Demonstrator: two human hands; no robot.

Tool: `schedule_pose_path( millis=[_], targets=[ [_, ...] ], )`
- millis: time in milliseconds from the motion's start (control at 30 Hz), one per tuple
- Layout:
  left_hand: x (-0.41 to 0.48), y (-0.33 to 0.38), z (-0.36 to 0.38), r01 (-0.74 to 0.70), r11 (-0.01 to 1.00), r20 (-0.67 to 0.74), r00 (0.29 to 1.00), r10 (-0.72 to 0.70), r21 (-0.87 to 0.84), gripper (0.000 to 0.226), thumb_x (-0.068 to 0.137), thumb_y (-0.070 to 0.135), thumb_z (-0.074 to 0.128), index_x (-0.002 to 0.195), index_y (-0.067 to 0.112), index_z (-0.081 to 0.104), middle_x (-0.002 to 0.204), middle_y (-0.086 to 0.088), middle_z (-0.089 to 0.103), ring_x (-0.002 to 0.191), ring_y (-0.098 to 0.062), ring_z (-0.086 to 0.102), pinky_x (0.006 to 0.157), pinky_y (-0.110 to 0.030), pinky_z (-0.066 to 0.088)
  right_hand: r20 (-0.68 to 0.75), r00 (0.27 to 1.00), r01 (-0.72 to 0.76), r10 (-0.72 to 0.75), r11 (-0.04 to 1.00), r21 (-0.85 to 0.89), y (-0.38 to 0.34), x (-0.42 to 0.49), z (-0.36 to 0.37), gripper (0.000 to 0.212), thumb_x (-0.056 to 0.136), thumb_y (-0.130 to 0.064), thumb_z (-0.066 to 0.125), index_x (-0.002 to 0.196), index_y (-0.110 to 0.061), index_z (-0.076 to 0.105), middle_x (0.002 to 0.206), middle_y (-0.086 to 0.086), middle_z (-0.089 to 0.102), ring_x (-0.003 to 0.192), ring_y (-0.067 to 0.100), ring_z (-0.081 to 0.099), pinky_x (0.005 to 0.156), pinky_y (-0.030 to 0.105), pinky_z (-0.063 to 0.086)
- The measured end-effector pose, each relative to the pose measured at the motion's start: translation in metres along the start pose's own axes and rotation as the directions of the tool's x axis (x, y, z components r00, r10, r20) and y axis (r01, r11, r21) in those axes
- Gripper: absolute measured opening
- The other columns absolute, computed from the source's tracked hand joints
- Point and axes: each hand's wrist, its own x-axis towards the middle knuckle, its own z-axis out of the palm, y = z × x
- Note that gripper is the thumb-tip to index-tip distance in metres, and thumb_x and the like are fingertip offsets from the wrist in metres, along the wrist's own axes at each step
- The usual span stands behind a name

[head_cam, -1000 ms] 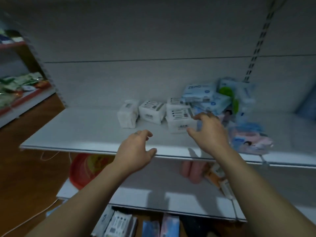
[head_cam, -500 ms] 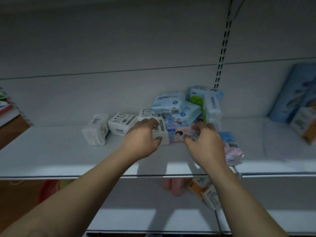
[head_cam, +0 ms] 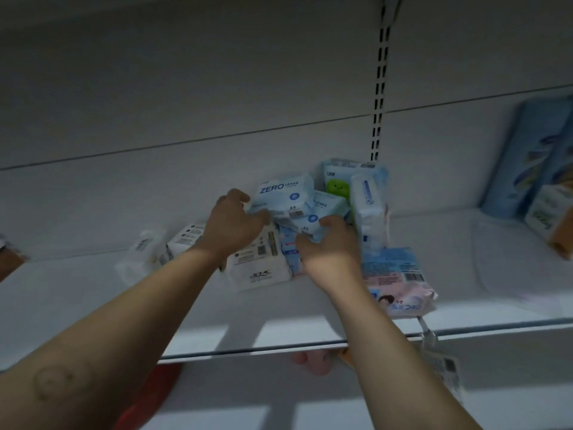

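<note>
A heap of small packs lies on a white shelf [head_cam: 93,305]. On top sits a light blue pack marked ZERO LEAKS [head_cam: 283,192]. My left hand [head_cam: 232,225] grips its left end, thumb on the front. My right hand [head_cam: 331,246] curls round a second light blue pack [head_cam: 311,221] just below it. White packs with barcodes [head_cam: 257,262] lie under my left wrist. An upright white and blue pack [head_cam: 369,212] stands right of my right hand, and a pink pack [head_cam: 400,290] lies by my right forearm.
Two more white packs [head_cam: 145,249] lie left of the heap. Tall blue packages [head_cam: 533,156] lean at the shelf's right end. A slotted upright [head_cam: 379,88] runs up the back wall. A price tag [head_cam: 440,364] hangs off the shelf edge, with a lower shelf beneath.
Both hands moved up and back from the front packs onto the blue packs at the top of the heap. The view came closer and tilted upward.
</note>
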Motion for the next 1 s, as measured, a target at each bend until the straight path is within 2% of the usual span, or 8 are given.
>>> schedule_pose_path(
  millis=[167,333,533,600,767,867,933,1000],
  targets=[
    [0.031,0.000,0.010,0.334,0.888,0.211,0.937,-0.278,-0.316,0.083,0.080,0.064,0.064,0.138,0.008,0.043,0.129,-0.011,0.056,0.108,-0.025,0.058,0.071,-0.031,0.050,-0.052,0.997,-0.064,0.062,0.997,-0.032,-0.006,0.022,0.008,0.052,0.083,-0.029,0.058,0.130,-0.016,0.040,0.131,0.011,0.047,0.123,0.034,0.044,0.100,0.041,0.042],
    [0.048,-0.001,0.018,0.469,0.755,0.375,0.872,-0.314,-0.459,0.056,0.079,0.045,0.075,0.114,0.003,0.063,0.101,-0.014,0.070,0.079,-0.022,0.065,0.065,-0.028,0.053,-0.049,0.997,-0.057,0.065,0.987,0.147,-0.006,0.035,0.021,0.083,0.067,-0.028,0.051,0.144,-0.021,0.019,0.137,0.007,0.047,0.124,0.030,0.046,0.101,0.048,0.044],
    [0.057,-0.012,0.001,0.469,0.600,0.430,0.876,-0.219,-0.648,0.034,0.082,0.026,0.075,0.110,0.009,0.065,0.099,-0.010,0.070,0.086,-0.021,0.065,0.077,-0.030,0.055,-0.149,0.985,-0.048,0.085,0.970,0.237,-0.002,0.058,0.022,0.062,0.088,-0.005,0.053,0.144,-0.016,0.028,0.135,0.005,0.045,0.121,0.021,0.048,0.093,0.029,0.044],
    [0.055,-0.020,-0.009,0.437,0.626,0.414,0.889,-0.194,-0.646,0.032,0.084,0.022,0.072,0.113,0.011,0.065,0.103,-0.007,0.071,0.089,-0.019,0.066,0.077,-0.029,0.056,-0.220,0.973,-0.023,0.063,0.984,0.179,-0.001,0.065,0.023,0.060,0.090,-0.014,0.059,0.144,-0.014,0.031,0.136,0.007,0.043,0.122,0.022,0.049,0.093,0.027,0.043],
    [0.038,-0.048,-0.038,0.374,0.691,0.368,0.915,-0.166,-0.618,0.040,0.083,0.014,0.072,0.121,0.010,0.061,0.109,-0.007,0.073,0.091,-0.021,0.069,0.066,-0.029,0.057,-0.335,0.942,0.007,-0.017,1.000,-0.029,0.002,0.071,0.041,0.068,0.081,-0.024,0.073,0.138,-0.010,0.037,0.134,0.014,0.042,0.122,0.033,0.047,0.102,0.046,0.043],
    [0.024,-0.068,-0.051,0.338,0.722,0.305,0.935,-0.183,-0.603,0.042,0.081,0.013,0.074,0.120,0.010,0.058,0.107,-0.007,0.073,0.095,-0.024,0.070,0.082,-0.040,0.057,-0.308,0.947,0.079,-0.095,0.995,-0.065,-0.001,0.068,0.050,0.075,0.078,-0.016,0.076,0.141,-0.010,0.036,0.137,0.013,0.038,0.125,0.030,0.043,0.102,0.035,0.037],
    [0.018,-0.080,-0.059,0.321,0.699,0.277,0.944,-0.180,-0.639,0.042,0.083,0.018,0.073,0.122,0.010,0.057,0.108,-0.006,0.073,0.093,-0.021,0.071,0.081,-0.037,0.057,-0.261,0.956,0.122,-0.131,0.991,-0.052,-0.003,0.067,0.054,0.080,0.079,-0.008,0.075,0.145,-0.012,0.032,0.140,0.012,0.035,0.128,0.026,0.039,0.101,0.026,0.032],
    [0.010,-0.090,-0.065,0.317,0.656,0.258,0.948,-0.189,-0.685,0.045,0.085,0.025,0.071,0.125,0.008,0.056,0.110,-0.006,0.072,0.092,-0.020,0.070,0.075,-0.032,0.056,-0.222,0.967,0.119,-0.122,0.993,-0.024,-0.007,0.067,0.058,0.088,0.076,-0.007,0.078,0.148,-0.012,0.028,0.143,0.011,0.036,0.131,0.024,0.039,0.106,0.029,0.033]
  ],
)
